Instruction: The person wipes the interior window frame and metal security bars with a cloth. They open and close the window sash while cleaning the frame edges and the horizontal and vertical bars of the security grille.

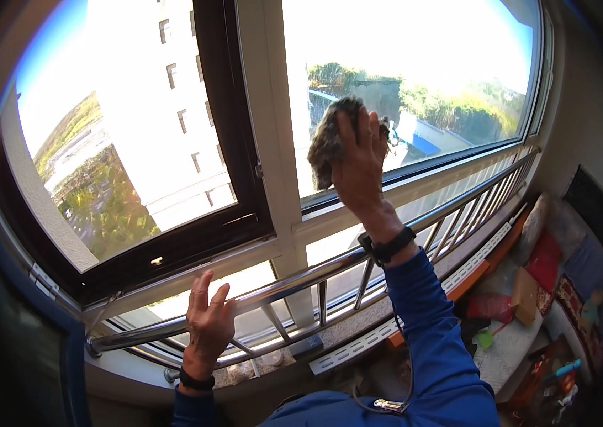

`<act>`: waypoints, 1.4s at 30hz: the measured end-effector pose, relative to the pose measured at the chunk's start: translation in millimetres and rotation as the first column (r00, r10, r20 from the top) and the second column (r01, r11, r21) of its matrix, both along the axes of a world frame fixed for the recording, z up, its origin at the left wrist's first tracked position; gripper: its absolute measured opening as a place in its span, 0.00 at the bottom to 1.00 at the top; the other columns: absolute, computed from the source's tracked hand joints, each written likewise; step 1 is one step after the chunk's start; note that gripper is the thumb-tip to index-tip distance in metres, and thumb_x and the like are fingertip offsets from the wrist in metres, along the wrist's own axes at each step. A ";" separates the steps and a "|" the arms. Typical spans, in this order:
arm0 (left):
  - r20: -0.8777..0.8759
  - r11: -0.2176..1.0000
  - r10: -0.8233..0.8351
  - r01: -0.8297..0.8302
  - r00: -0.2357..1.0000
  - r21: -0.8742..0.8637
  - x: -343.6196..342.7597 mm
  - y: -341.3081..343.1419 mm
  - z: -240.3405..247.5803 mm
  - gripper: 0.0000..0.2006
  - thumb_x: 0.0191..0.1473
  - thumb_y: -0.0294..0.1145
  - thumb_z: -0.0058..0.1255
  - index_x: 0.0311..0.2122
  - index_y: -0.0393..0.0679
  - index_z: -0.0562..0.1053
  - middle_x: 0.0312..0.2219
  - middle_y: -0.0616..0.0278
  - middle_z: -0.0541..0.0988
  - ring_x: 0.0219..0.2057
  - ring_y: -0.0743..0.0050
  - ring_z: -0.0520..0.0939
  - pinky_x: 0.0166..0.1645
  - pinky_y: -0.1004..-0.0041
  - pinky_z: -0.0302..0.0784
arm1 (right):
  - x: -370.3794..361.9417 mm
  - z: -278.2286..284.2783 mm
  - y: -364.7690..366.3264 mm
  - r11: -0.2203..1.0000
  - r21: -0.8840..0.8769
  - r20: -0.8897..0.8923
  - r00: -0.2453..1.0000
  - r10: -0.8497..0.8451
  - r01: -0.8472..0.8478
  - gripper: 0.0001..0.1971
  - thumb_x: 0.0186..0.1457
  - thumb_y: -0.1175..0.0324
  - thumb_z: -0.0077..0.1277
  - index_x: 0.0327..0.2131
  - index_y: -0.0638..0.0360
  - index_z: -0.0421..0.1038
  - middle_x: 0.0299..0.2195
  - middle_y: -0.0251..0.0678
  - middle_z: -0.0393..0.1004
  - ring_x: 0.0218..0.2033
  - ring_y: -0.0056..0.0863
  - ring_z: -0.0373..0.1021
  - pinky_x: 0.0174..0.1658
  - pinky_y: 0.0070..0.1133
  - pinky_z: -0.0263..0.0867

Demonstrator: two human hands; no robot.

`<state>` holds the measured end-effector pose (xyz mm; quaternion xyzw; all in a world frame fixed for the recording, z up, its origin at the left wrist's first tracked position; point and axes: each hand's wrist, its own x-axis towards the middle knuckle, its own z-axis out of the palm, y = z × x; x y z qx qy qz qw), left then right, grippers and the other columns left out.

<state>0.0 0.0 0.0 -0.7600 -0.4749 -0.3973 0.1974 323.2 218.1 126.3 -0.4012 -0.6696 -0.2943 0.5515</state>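
The right arm reaches forward and up in a blue long sleeve (pixel 426 313), bent only slightly at the elbow. The right hand (pixel 358 164) is clamped over a shaggy, dark grey-brown cloth (pixel 325 146), with its back toward the viewer and its fingers pointing upward, close together on the cloth. The cloth lies at the lower left part of a large, clear glass pane (pixel 451 43), near the pale upright window post (pixel 262 92). The left hand (pixel 210 324) is raised much lower, at a shiny, round metal rail (pixel 301 280); its fingers are apart, loosely bent and pointing up. Whether it touches the rail I cannot tell.

There is one cloth, and there are two black wristbands, one on the left wrist (pixel 197 381) and one on the right (pixel 390 247). Two large window sections stand side by side: the clear pane on the right and one in a dark brown frame (pixel 226 92) on the left. Several thin metal bars stand below the rail, with one long, white, perforated strip (pixel 481 261) beyond them.

At the right, one brown, oblong cardboard box (pixel 524 295) sits beside red fabric (pixel 490 307); its contents cannot be made out. A small bright green object (pixel 485 339) lies near it.
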 end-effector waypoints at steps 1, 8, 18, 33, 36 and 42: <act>0.002 1.000 -0.003 0.003 1.000 0.005 1.2 -1.0 0.8 0.17 0.50 0.22 0.65 0.47 0.35 0.79 0.59 0.34 0.73 0.59 0.34 0.77 0.65 0.43 0.73 | 9.4 13.7 2.7 1.000 -0.008 -0.038 0.999 0.008 -0.009 0.40 0.59 0.63 0.62 0.73 0.46 0.56 0.73 0.57 0.48 0.75 0.63 0.43 0.70 0.64 0.41; -0.011 1.000 -0.004 0.004 1.000 0.012 2.0 -0.2 1.1 0.16 0.49 0.21 0.66 0.45 0.35 0.80 0.57 0.34 0.75 0.57 0.34 0.80 0.64 0.44 0.74 | 10.9 -52.8 -44.9 0.998 -0.064 0.205 0.978 0.026 -0.014 0.30 0.50 0.77 0.64 0.60 0.53 0.76 0.63 0.56 0.70 0.65 0.59 0.65 0.64 0.42 0.68; 0.063 0.997 -0.080 0.079 0.995 0.028 4.0 -1.1 2.0 0.18 0.49 0.20 0.66 0.48 0.34 0.79 0.53 0.36 0.77 0.54 0.34 0.82 0.58 0.46 0.81 | 68.1 -77.2 -57.4 0.420 0.460 -0.840 -0.229 0.492 -0.782 0.11 0.64 0.80 0.53 0.48 0.64 0.77 0.42 0.39 0.83 0.43 0.30 0.81 0.46 0.25 0.78; 0.822 0.663 -0.146 0.671 0.551 -0.333 82.3 2.8 37.8 0.43 0.59 0.20 0.61 0.75 0.40 0.51 0.68 0.40 0.63 0.59 0.54 0.77 0.65 0.58 0.76 | 0.1 -97.9 -117.7 -0.253 0.505 -0.718 -0.565 0.407 -0.825 0.25 0.73 0.58 0.43 0.66 0.58 0.62 0.61 0.47 0.71 0.61 0.45 0.71 0.63 0.47 0.71; 0.915 0.541 -0.152 0.806 0.374 -0.240 96.2 4.0 47.5 0.45 0.62 0.30 0.61 0.75 0.37 0.47 0.67 0.39 0.61 0.57 0.58 0.76 0.63 0.60 0.75 | -9.1 -102.2 -121.9 -0.208 0.414 -0.744 -0.461 0.484 -0.886 0.23 0.71 0.67 0.45 0.67 0.60 0.60 0.62 0.47 0.70 0.62 0.44 0.70 0.63 0.43 0.72; 0.967 0.474 -0.158 0.875 0.197 -0.101 116.0 12.3 55.4 0.49 0.60 0.33 0.66 0.75 0.33 0.45 0.68 0.39 0.62 0.67 0.51 0.70 0.68 0.58 0.72 | -18.4 -109.0 -129.1 -0.061 0.348 -0.876 -0.348 0.335 -0.935 0.35 0.57 0.81 0.64 0.66 0.62 0.60 0.60 0.45 0.72 0.59 0.37 0.73 0.61 0.36 0.75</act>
